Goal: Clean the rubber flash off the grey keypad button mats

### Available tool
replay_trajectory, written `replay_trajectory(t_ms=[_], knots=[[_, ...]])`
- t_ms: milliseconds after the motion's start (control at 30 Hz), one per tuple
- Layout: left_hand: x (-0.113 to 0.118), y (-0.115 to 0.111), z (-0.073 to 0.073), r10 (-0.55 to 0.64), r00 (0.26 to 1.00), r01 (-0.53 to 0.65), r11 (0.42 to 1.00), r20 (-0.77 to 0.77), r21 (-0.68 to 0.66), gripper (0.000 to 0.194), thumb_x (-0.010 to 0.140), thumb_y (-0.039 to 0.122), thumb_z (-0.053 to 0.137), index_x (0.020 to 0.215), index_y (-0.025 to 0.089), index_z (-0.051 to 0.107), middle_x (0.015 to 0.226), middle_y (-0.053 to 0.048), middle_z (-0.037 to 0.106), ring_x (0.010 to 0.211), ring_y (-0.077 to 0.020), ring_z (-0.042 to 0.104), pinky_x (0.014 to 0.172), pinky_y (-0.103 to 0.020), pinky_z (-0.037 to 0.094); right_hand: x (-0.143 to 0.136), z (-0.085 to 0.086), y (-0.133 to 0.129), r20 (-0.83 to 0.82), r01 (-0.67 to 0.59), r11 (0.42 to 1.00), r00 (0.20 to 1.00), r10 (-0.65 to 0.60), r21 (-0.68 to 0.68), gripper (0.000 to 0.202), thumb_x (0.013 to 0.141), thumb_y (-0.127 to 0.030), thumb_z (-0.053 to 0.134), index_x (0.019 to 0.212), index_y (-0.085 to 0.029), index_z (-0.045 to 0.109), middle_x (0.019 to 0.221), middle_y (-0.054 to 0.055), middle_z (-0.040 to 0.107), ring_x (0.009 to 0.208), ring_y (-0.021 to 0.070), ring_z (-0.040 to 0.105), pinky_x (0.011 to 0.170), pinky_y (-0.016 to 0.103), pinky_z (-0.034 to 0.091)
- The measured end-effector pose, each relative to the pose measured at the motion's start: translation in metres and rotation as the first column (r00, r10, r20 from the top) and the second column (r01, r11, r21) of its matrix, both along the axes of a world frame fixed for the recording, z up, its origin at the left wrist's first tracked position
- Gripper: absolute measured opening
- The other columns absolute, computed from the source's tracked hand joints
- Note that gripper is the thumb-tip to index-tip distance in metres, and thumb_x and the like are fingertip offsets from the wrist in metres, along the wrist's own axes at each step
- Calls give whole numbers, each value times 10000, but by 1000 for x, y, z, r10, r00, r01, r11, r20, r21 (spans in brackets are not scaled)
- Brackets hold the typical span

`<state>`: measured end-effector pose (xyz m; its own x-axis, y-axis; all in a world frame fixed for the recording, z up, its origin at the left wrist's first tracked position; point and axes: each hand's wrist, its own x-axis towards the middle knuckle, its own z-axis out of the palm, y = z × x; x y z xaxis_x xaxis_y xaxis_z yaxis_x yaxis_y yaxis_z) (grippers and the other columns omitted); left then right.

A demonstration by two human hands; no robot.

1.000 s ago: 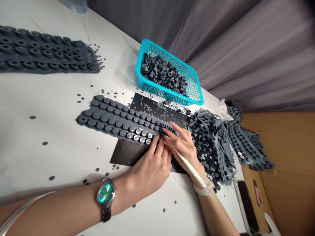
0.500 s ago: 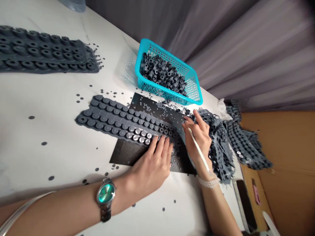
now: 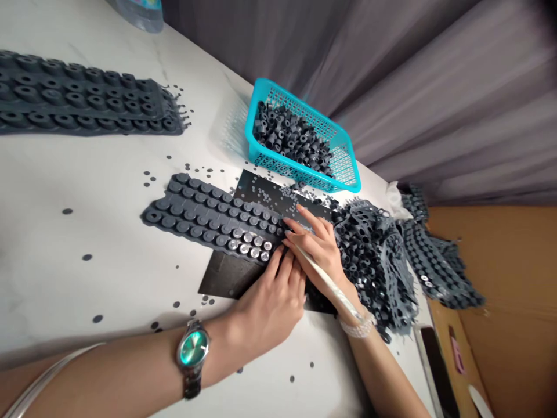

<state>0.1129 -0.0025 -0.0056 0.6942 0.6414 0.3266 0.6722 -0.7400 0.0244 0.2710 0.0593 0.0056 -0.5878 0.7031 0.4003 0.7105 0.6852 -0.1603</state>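
A dark grey moulded rubber sheet point(image 3: 209, 210) with rows of round caps lies slantwise across a black mat point(image 3: 226, 274); several caps near its right end shine silvery. My left hand point(image 3: 274, 296) rests on the lower right end of the sheet, fingers stretched and close together. Against that same end is my right hand point(image 3: 315, 247), closed round a slim white pen-like tool point(image 3: 333, 284). The tool's tip is hidden among the fingers, beside my left fingertips. My hands cover the sheet's right end.
Behind stands a turquoise basket point(image 3: 304, 168) of small dark rubber pieces. A heap of rubber parts and scraps point(image 3: 369, 261) lies right. More moulded sheets lie far left point(image 3: 87, 98) and far right point(image 3: 439, 267). Small dark discs point(image 3: 87, 257) are scattered about. A bottle point(image 3: 145, 14) stands top left.
My right hand has moved left with the white tool, from over the scrap heap's edge to the sheet's end beside my left fingers. My left hand stays on the sheet. The view has shifted slightly.
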Motion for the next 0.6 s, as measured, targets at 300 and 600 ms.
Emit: replay_trajectory(t_ms=[300,600], knots=[[0,0,1,6,1000,-6,1000,-8,-6,477,946,287,472,1278,-31,599,1287,-257,622,1238,-371,559,1088,-518,354,-2,16,8,213,-152,988,966,149,-4,176,982,-128,472,1061,-221,597,1230,97,700,1396,238,441,996,437,443],[1,-1,-3,11,1000,-11,999,-8,-33,516,967,315,433,1370,8,530,1393,-219,557,1320,-364,488,1124,-525,312,9,-1,22,-138,323,939,942,-307,116,88,963,-233,533,950,-249,619,1202,82,710,1295,263,555,958,475,498]])
